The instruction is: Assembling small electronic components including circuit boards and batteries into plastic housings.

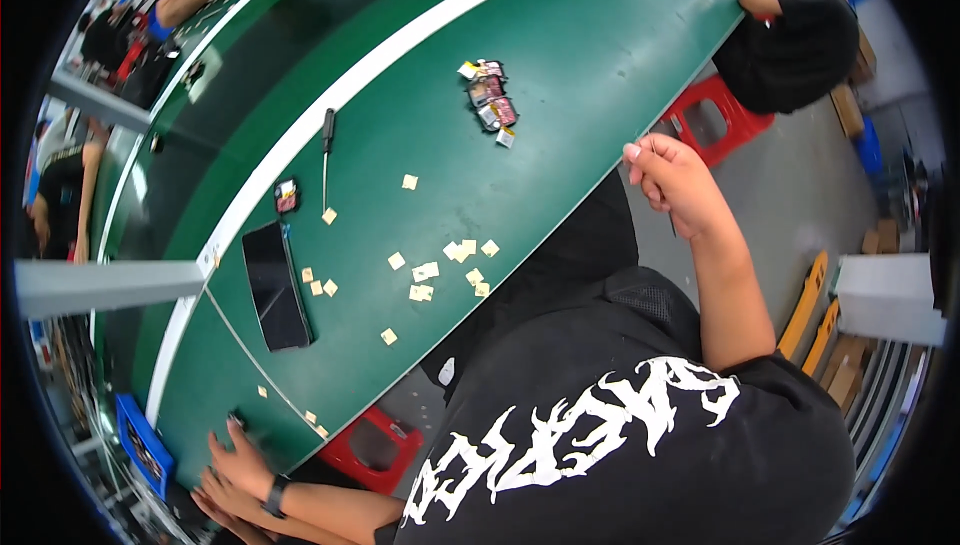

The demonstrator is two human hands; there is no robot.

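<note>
Black shirt (770, 455) nearest, right hand (675, 180) pinched on an apparent thin tool (673, 228), the spread-fingered left hand (240, 465) should gently meet the small dark item (236, 414) near the worktop's (570, 135) left end

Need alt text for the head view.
Person's right hand, fingers curled, is beside a green table's edge; the left hand is at lower left. Scattered small cream squares, a black tablet-like slab, a screwdriver and clustered small packs lie on it.
</note>
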